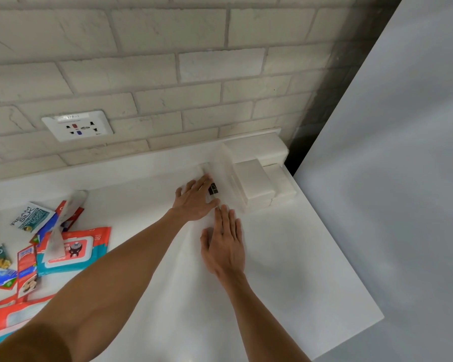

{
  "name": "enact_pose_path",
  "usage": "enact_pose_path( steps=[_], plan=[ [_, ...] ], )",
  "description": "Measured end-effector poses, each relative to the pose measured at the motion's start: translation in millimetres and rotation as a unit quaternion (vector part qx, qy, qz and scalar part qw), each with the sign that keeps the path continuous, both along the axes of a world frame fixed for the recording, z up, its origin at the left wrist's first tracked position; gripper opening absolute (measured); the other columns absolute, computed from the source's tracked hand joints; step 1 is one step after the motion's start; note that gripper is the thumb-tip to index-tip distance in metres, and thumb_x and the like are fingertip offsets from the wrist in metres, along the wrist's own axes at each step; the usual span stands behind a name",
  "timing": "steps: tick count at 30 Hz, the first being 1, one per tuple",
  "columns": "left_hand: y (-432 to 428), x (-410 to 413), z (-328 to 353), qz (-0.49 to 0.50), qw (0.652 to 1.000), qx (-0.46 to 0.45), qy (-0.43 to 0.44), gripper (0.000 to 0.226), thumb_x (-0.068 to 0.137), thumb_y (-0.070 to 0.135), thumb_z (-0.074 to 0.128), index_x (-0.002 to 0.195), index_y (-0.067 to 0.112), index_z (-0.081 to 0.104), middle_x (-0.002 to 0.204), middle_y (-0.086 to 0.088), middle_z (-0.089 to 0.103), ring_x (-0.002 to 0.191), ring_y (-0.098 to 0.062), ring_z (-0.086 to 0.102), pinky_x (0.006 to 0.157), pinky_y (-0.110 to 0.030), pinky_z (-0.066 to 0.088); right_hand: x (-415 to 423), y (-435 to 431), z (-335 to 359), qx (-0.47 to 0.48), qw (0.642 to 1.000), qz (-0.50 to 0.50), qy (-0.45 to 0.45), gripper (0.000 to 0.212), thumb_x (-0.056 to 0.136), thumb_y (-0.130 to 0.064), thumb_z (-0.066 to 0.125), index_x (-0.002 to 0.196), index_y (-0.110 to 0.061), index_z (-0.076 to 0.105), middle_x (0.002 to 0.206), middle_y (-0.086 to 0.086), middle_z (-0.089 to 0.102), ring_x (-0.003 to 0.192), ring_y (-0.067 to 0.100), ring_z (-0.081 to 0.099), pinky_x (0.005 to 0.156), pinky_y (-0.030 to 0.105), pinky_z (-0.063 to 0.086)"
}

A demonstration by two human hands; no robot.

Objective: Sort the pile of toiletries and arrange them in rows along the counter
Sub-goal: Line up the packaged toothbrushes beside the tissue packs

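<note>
Looking down from the head view: a white worktop runs along a pale brick wall with one socket set low in it. A big grey panel closes off the right side, so the far right corner is boxed in.

In that corner sits a stack of white blocks, pushed up against the wall. I can make out at least four, but they blur into each other, so no exact count.

Just left of the stack, touching it as far as I can tell, lies a pale see-through pack with a small black mark on it. The left hand lies flat on top of it, fingers straight and pointing at the wall. The right hand lies flat just behind it, nearer the person, fingertips close to the left thumb. Neither hand has a real grip on anything; both are spread and pressing down. Whether the right palm is on the pack or on bare worktop, I can't tell.

The pile of toiletries is well off to the left, past the left forearm: two red and teal wipes packs that I can count, one being the wipes pack with the white lid, one green sachet, plus several smaller sachets too jumbled to count.
</note>
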State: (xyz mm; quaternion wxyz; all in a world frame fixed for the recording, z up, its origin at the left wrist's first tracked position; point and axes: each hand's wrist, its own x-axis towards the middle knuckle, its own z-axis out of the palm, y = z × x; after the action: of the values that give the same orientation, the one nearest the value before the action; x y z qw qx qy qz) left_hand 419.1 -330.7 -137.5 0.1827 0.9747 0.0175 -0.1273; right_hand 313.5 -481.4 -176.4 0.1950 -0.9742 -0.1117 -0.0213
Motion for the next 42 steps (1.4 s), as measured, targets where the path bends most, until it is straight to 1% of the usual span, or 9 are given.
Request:
enact_pose_path(
  steps=[9, 15, 20, 25, 28, 34, 37, 39, 42],
  plan=[
    [6.9, -8.3, 4.4, -0.015, 0.999, -0.027, -0.036, 0.081, 0.100, 0.063, 0.042, 0.165, 0.029, 0.007, 0.173, 0.009, 0.004, 0.157, -0.026, 0.019, 0.124, -0.050, 0.027, -1.0, -0.6, 6.8, 0.000, 1.000, 0.004, 0.014, 0.072, 0.109, -0.045, 0.028, 0.171, -0.023, -0.002, 0.179, 0.000, -0.006, 0.164, 0.021, -0.011, 0.134, 0.042, 0.002],
    [25.0, -57.2, 25.5, -0.012, 0.994, -0.026, -0.104, 0.065, 0.104, 0.051, 0.044, 0.160, 0.025, 0.025, 0.164, 0.000, 0.034, 0.149, -0.023, 0.036, 0.119, -0.045, 0.035, -8.6, -1.3, 9.6, -0.019, 0.999, 0.009, 0.025, 0.072, 0.110, -0.048, 0.021, 0.170, -0.018, -0.003, 0.178, 0.001, -0.011, 0.163, 0.019, -0.016, 0.135, 0.042, 0.002],
    [56.7, -121.2, 43.7, 0.013, 0.990, -0.034, -0.139, 0.053, 0.104, 0.044, 0.047, 0.152, 0.022, 0.041, 0.144, -0.005, 0.057, 0.132, -0.026, 0.054, 0.109, -0.042, 0.046, -42.6, 7.0, 11.2, -0.016, 0.999, 0.004, 0.034, 0.070, 0.111, -0.048, 0.022, 0.170, -0.015, 0.004, 0.179, 0.004, -0.004, 0.165, 0.019, -0.010, 0.134, 0.043, 0.010],
    [98.6, -190.4, 58.7, 0.060, 0.988, -0.069, -0.127, 0.043, 0.105, 0.045, 0.048, 0.145, 0.029, 0.049, 0.150, 0.000, 0.054, 0.135, -0.022, 0.052, 0.111, -0.039, 0.045, -99.7, 27.9, 17.9, 0.049, 0.998, -0.030, 0.040, 0.070, 0.112, -0.053, 0.022, 0.170, -0.016, 0.015, 0.178, 0.000, 0.005, 0.165, 0.015, -0.002, 0.134, 0.040, 0.016],
    [129.9, -233.0, 69.0, 0.097, 0.987, -0.073, -0.106, 0.040, 0.106, 0.046, 0.047, 0.144, 0.033, 0.050, 0.152, 0.002, 0.051, 0.137, -0.021, 0.050, 0.112, -0.038, 0.043, -137.8, 51.5, 26.0, 0.109, 0.991, -0.044, 0.067, 0.066, 0.111, -0.052, 0.033, 0.169, -0.021, 0.023, 0.178, -0.006, 0.011, 0.164, 0.010, 0.005, 0.132, 0.038, 0.022],
    [186.5, -303.2, 76.6, 0.140, 0.983, -0.079, -0.092, 0.035, 0.105, 0.038, 0.051, 0.140, 0.037, 0.052, 0.155, -0.002, 0.049, 0.134, -0.027, 0.054, 0.102, -0.039, 0.052, -193.7, 109.2, 42.7, 0.154, 0.984, -0.037, 0.076, 0.056, 0.110, -0.047, 0.042, 0.162, -0.026, 0.039, 0.174, -0.008, 0.028, 0.160, 0.010, 0.026, 0.127, 0.035, 0.034],
    [212.3, -323.9, 69.8, 0.168, 0.978, -0.082, -0.097, 0.034, 0.104, 0.036, 0.055, 0.138, 0.037, 0.055, 0.151, 0.001, 0.054, 0.132, -0.025, 0.055, 0.100, -0.038, 0.055, -215.3, 140.2, 47.0, 0.142, 0.986, -0.023, 0.090, 0.055, 0.110, -0.048, 0.040, 0.161, -0.029, 0.038, 0.173, -0.009, 0.028, 0.159, 0.009, 0.027, 0.127, 0.030, 0.031],
    [227.4, -326.2, 65.6, 0.213, 0.966, -0.102, -0.108, 0.031, 0.103, 0.034, 0.058, 0.134, 0.032, 0.059, 0.143, 0.000, 0.060, 0.122, -0.022, 0.061, 0.092, -0.034, 0.058, -226.7, 160.1, 46.5, 0.126, 0.986, -0.013, 0.112, 0.057, 0.110, -0.052, 0.036, 0.163, -0.031, 0.034, 0.175, -0.011, 0.023, 0.161, 0.010, 0.023, 0.128, 0.030, 0.027],
    [245.4, -318.3, 64.6, 0.279, 0.935, -0.164, -0.144, 0.025, 0.102, 0.024, 0.061, 0.126, 0.016, 0.065, 0.124, -0.005, 0.071, 0.108, -0.022, 0.068, 0.086, -0.029, 0.055, -238.3, 184.1, 41.6, 0.076, 0.988, 0.006, 0.137, 0.059, 0.112, -0.053, 0.029, 0.167, -0.034, 0.024, 0.177, -0.012, 0.012, 0.164, 0.014, 0.013, 0.129, 0.028, 0.005]
  ],
)
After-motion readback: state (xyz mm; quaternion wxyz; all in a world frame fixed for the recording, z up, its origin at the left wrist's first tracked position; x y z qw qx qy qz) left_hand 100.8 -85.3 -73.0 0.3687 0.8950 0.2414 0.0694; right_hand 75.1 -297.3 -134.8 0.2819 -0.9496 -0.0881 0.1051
